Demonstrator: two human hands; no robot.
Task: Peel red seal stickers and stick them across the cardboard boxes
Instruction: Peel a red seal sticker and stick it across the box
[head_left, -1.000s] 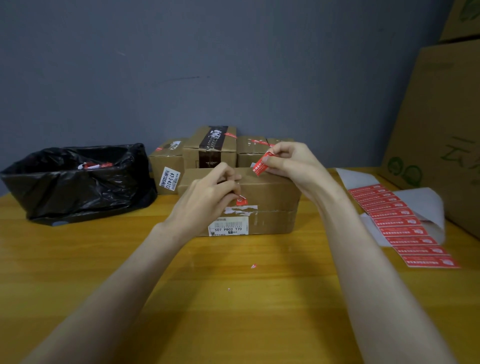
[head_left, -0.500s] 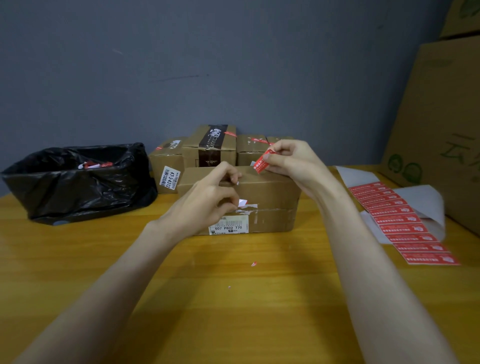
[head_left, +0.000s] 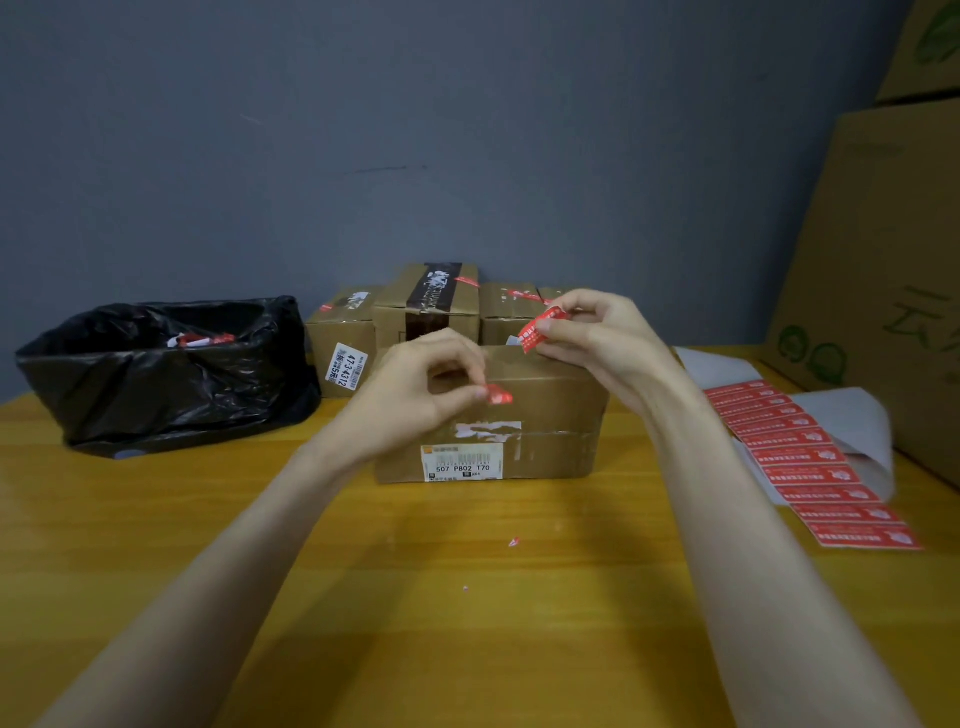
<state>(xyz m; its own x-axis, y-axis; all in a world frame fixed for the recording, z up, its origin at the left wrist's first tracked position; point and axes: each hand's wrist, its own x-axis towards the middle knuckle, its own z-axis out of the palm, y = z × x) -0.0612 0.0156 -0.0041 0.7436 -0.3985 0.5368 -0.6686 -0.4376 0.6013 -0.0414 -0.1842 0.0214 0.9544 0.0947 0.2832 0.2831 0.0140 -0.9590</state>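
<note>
While the right hand (head_left: 602, 338) pinches a red seal sticker (head_left: 540, 330) between thumb and fingertips above the top rear edge of the nearest cardboard box (head_left: 550, 415), the left hand (head_left: 415, 395) pinches a small crumpled red scrap (head_left: 498, 397) in front of that box's face. The two hands are apart. The box sits on the yellow tabletop (head_left: 467, 623), with smaller boxes (head_left: 431, 306) at its twelve o'clock, a black bin bag (head_left: 156, 374) at nine o'clock and a sticker sheet (head_left: 810, 467) at three o'clock.
</note>
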